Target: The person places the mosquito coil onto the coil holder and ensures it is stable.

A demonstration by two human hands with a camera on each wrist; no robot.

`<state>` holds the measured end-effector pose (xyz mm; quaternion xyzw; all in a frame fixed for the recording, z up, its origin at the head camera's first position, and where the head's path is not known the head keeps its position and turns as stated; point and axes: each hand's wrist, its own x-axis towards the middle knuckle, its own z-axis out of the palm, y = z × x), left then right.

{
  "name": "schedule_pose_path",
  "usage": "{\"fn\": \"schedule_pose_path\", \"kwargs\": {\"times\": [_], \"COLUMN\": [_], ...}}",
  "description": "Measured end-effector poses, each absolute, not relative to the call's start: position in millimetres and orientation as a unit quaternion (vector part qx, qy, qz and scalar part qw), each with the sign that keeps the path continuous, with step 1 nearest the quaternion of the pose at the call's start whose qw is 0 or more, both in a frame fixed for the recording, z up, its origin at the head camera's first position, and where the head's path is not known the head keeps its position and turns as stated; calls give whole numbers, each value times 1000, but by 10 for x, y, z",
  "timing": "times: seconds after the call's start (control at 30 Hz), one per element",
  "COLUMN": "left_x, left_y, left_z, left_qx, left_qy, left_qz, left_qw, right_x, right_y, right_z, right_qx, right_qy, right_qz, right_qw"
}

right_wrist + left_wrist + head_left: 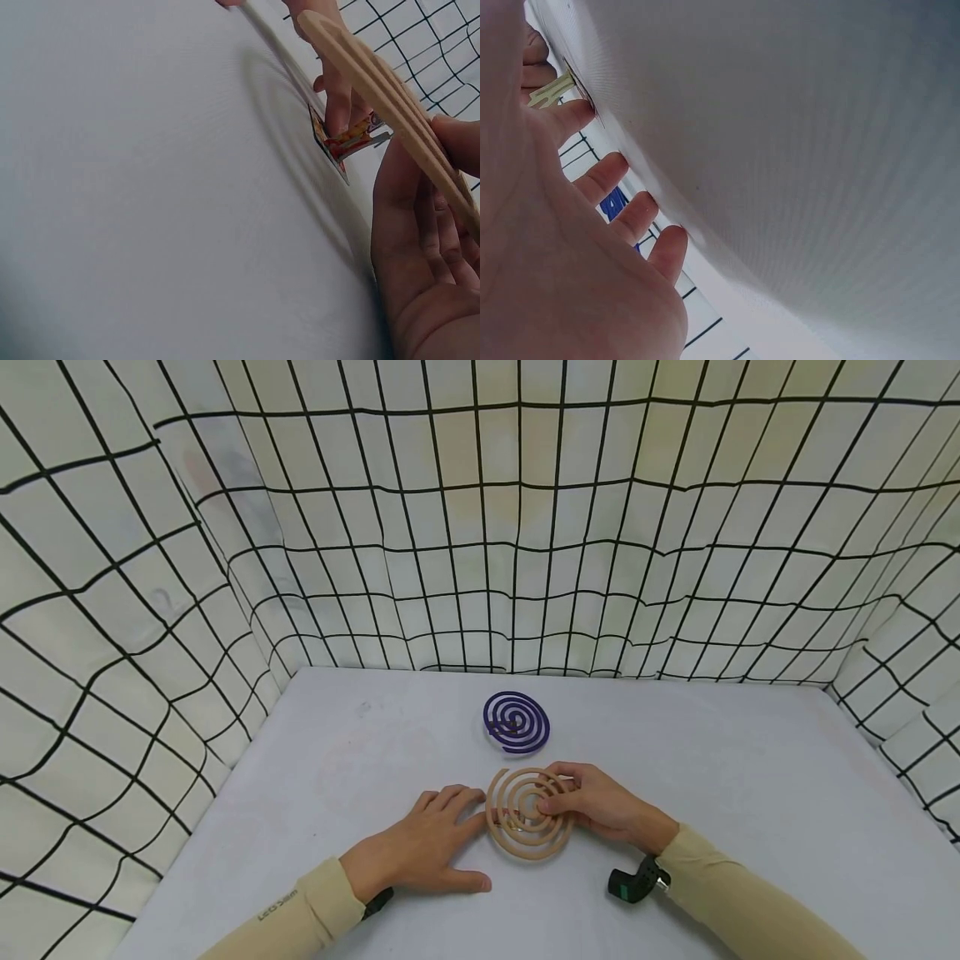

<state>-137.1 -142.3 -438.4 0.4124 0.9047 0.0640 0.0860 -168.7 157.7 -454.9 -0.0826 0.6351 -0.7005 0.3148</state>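
In the head view my right hand [611,806] pinches a tan mosquito coil [529,804] between thumb and fingers, near its centre. The right wrist view shows the coil tilted above the table, over a small folded metal coil stand [352,142] with a colourful printed face. My left hand [420,847] lies palm down with its fingers spread on the table. One of its fingertips presses the flat base of the stand, whose upright prongs [553,90] show in the left wrist view. From above, the coil covers most of the stand.
A dark purple mosquito coil [515,716] is farther back on the white table [712,760]. Black netting [517,485] over white walls encloses the back and both sides. A black wrist device [633,882] hangs under the right sleeve.
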Motion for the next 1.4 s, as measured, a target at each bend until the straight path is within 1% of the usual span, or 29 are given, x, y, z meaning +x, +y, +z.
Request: {"fn": "schedule_pose_path", "kwargs": {"times": [0.3, 0.73, 1.0, 1.4], "left_x": [-1366, -1368, -1365, -1375], "left_y": [-1422, -1419, -1411, -1413], "left_z": [-4386, -4370, -4378, -4385], "left_qx": [408, 395, 398, 392], "left_qy": [907, 908, 909, 911], "left_qz": [59, 69, 58, 60], "left_qw": [84, 118, 106, 113], "right_x": [-1712, -1768, -1796, -1811], "right_y": [1515, 1438, 1400, 1373], "right_z": [-4553, -4535, -4535, -4541], "right_qx": [-77, -71, -57, -58], "right_qy": [626, 636, 647, 649], "right_qz": [-706, -697, -685, -681], "right_qw": [322, 324, 329, 335]}}
